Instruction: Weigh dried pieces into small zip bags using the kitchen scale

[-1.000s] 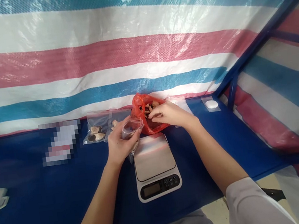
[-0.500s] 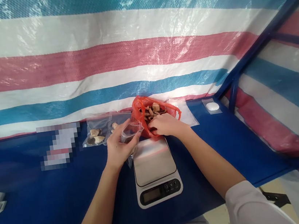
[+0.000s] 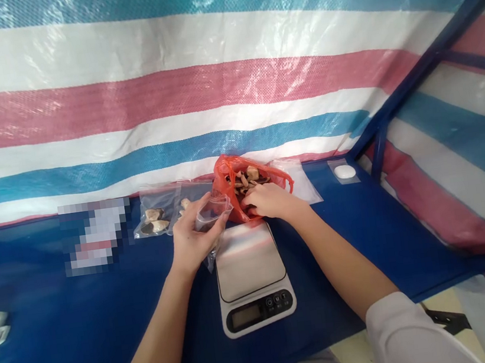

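Just behind the digital scale (image 3: 249, 261), the left grip (image 3: 193, 235) is holding a clear zip bag (image 3: 213, 214), while the right grip (image 3: 272, 200) is touching a red plastic bag (image 3: 231, 190), its hold unclear.

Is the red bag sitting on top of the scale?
No, the red plastic bag sits behind the digital scale, not on its metal top.

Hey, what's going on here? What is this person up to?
A person holds a small clear plastic bag in their left hand. Their right hand is at a red plastic bag of pale chunks. A digital scale sits in front, and another clear bag of chunks lies on the blue table.
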`<move>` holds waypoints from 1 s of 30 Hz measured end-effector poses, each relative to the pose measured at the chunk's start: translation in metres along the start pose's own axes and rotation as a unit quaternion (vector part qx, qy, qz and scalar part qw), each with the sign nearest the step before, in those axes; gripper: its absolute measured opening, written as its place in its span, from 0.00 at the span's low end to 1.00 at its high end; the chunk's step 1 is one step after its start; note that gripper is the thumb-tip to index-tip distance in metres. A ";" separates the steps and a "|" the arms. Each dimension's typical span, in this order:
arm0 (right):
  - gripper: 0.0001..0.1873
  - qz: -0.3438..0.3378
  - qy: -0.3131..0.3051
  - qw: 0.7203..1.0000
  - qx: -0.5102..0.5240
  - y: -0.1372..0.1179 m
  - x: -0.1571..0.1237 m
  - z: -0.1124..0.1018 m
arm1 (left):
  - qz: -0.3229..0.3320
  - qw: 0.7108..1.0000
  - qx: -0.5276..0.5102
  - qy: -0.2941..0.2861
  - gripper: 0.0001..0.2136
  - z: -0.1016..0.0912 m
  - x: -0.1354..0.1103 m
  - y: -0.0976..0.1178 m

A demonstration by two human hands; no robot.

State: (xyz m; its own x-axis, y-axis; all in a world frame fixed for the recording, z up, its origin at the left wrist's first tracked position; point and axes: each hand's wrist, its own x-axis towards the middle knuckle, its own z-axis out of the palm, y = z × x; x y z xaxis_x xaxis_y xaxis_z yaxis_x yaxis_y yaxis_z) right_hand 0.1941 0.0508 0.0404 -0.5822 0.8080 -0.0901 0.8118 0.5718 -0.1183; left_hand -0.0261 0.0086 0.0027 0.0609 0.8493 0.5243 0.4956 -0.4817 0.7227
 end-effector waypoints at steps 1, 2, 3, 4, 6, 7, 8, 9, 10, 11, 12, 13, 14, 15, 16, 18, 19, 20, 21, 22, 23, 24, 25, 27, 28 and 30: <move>0.13 0.002 -0.001 1.000 0.000 0.000 0.000 0.000 | -0.002 1.000 0.000 -0.001 0.26 0.000 0.000 0.000; 0.12 0.005 -0.004 1.000 0.000 0.000 0.000 -0.001 | -0.004 1.000 0.000 -0.001 0.26 0.000 0.000 -0.001; 0.12 0.009 -0.006 1.000 0.002 0.000 0.000 -0.001 | -0.005 1.000 0.000 -0.002 0.27 0.001 0.000 -0.001; 0.12 0.011 -0.008 1.000 0.006 0.000 -0.001 -0.002 | -0.006 1.000 -0.001 -0.002 0.27 0.001 -0.001 -0.001; 0.12 0.010 -0.011 1.000 0.014 0.001 -0.001 -0.002 | -0.004 1.000 -0.002 -0.001 0.27 0.001 -0.001 -0.002; 0.12 0.009 -0.014 1.000 0.017 0.001 -0.001 -0.003 | -0.002 1.000 -0.003 -0.001 0.27 0.001 -0.001 -0.002; 0.13 0.009 -0.018 1.000 0.018 0.002 -0.001 -0.003 | 0.000 1.000 -0.005 -0.001 0.27 0.001 -0.001 -0.002; 0.13 0.012 -0.023 0.999 0.018 0.002 -0.002 -0.003 | 0.001 1.000 -0.006 -0.001 0.27 0.001 -0.001 -0.002; 0.13 0.017 -0.030 0.999 0.018 0.003 -0.001 -0.004 | 0.003 1.000 -0.007 -0.001 0.26 0.001 0.000 -0.002; 0.13 0.022 -0.034 0.999 0.017 0.003 -0.001 -0.004 | 0.005 1.000 -0.009 -0.001 0.26 0.002 0.000 -0.001; 0.13 0.026 -0.037 0.999 0.016 0.004 -0.001 -0.004 | 0.007 1.000 -0.012 -0.001 0.26 0.002 0.000 0.000; 0.13 0.030 -0.036 0.999 0.014 0.004 -0.001 -0.003 | 0.009 1.000 -0.014 0.000 0.26 0.002 0.000 0.000; 0.13 0.033 -0.034 0.999 0.012 0.004 0.000 -0.003 | 0.011 1.000 -0.017 0.000 0.26 0.002 0.000 0.001; 0.13 0.036 -0.032 0.999 0.009 0.004 0.000 -0.003 | 0.012 1.000 -0.020 0.000 0.26 0.003 0.001 0.001; 0.13 0.037 -0.030 0.999 0.006 0.004 0.001 -0.002 | 0.012 1.000 -0.022 0.000 0.26 0.003 0.001 0.002; 0.12 0.035 -0.028 0.999 0.001 0.004 0.001 -0.002 | 0.015 1.000 -0.024 0.000 0.26 0.003 0.001 0.002; 0.12 0.032 -0.025 0.999 -0.001 0.004 0.001 -0.001 | 0.017 1.000 -0.024 0.001 0.26 0.003 0.000 0.001; 0.12 0.028 -0.022 0.999 -0.001 0.004 0.001 -0.001 | 0.019 1.000 -0.023 0.002 0.26 0.003 0.000 0.001; 0.12 0.025 -0.017 1.000 0.000 0.004 0.001 -0.001 | 0.019 1.000 -0.021 0.003 0.26 0.003 0.000 0.001; 0.12 0.021 -0.010 1.000 0.003 0.005 0.001 0.000 | 0.018 1.000 -0.019 0.003 0.26 0.003 0.000 0.000; 0.12 0.016 -0.004 1.000 0.008 0.005 0.001 0.000 | 0.016 1.000 -0.016 0.002 0.26 0.003 0.000 0.000; 0.12 0.010 0.002 1.000 0.016 0.006 0.001 0.000 | 0.014 1.000 -0.014 0.002 0.26 0.003 0.000 0.000; 0.11 0.005 0.008 1.000 0.026 0.007 0.001 0.001 | 0.012 1.000 -0.013 0.002 0.26 0.003 -0.001 -0.001; 0.11 -0.006 0.018 0.999 0.048 0.010 0.001 0.002 | 0.011 1.000 -0.015 0.000 0.26 0.004 -0.001 -0.002; 0.11 -0.010 0.022 0.998 0.061 0.012 0.002 0.003 | 0.012 1.000 -0.017 -0.001 0.26 0.004 -0.001 -0.002; 0.10 -0.018 0.035 0.995 0.091 0.014 0.002 0.004 | 0.017 1.000 -0.023 -0.001 0.26 0.004 -0.001 -0.003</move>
State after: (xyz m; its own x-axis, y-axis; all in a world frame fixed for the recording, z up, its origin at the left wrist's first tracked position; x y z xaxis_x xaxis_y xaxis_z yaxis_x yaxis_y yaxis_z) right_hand 0.2048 0.0598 0.0348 -0.6006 0.7994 -0.0148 0.7660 0.5701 -0.2970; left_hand -0.0242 0.0099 -0.0023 0.0799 0.8325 0.5483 0.4533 -0.5202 0.7238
